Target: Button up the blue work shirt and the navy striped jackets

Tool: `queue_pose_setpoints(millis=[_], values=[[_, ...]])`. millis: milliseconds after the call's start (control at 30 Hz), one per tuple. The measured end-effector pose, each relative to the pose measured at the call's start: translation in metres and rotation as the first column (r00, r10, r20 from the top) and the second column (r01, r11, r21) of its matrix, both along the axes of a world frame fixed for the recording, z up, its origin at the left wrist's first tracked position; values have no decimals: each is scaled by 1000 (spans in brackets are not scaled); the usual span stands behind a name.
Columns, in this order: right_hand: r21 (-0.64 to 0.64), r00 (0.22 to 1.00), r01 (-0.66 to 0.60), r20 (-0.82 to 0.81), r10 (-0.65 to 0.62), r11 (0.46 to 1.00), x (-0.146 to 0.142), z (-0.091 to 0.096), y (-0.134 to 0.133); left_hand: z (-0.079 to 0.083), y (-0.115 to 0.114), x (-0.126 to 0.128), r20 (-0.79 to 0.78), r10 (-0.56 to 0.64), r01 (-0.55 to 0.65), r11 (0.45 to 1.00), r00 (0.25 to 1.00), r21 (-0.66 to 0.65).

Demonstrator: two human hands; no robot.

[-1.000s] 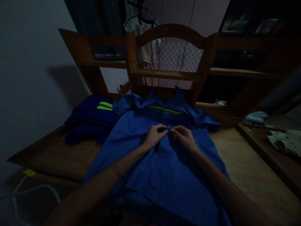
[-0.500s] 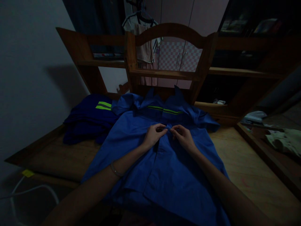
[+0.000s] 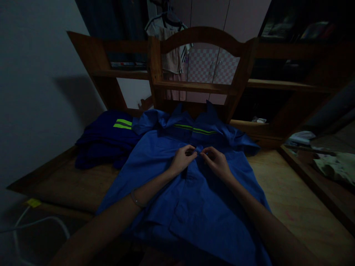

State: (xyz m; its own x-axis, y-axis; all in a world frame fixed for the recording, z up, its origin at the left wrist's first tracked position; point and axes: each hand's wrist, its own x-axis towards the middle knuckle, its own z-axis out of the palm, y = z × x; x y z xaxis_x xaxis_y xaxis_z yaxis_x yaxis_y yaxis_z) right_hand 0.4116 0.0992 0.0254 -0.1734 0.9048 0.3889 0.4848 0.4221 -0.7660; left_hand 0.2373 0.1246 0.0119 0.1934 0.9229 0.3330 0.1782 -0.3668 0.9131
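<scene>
A blue work shirt [image 3: 222,207] with thin yellow-green stripes across its chest lies spread on the wooden desk, collar end toward the back. At its front placket my left hand [image 3: 181,159] pinches the cloth between thumb and forefinger; a bracelet circles that wrist. My right hand [image 3: 216,160] pinches the same placket just to the right, so the fingertips of both hands nearly meet. A small fold of cloth stands up between them. Whether a button is in the fingers is too dark and small to tell.
Left of the shirt is a folded dark blue garment [image 3: 105,138] with a yellow-green reflective patch. A wooden shelf frame [image 3: 191,87] rises behind. A white cable [image 3: 52,218] hangs at the lower left. Pale cloth [image 3: 337,166] lies at the far right.
Both hands keep their pinch at the same spot on the placket, with only slight finger movement. The view has shifted very slightly.
</scene>
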Motion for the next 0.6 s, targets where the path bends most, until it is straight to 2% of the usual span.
queue_pose_setpoints(millis=[400,600], values=[[-32,1000,-14,8,14,999,-3,0,-1,3,0,0,35,24,-19,993,999,-114],[-67,999,-10,-35,7,998,-2,0,-2,10,-3,-2,150,-8,40,976,989,-212]])
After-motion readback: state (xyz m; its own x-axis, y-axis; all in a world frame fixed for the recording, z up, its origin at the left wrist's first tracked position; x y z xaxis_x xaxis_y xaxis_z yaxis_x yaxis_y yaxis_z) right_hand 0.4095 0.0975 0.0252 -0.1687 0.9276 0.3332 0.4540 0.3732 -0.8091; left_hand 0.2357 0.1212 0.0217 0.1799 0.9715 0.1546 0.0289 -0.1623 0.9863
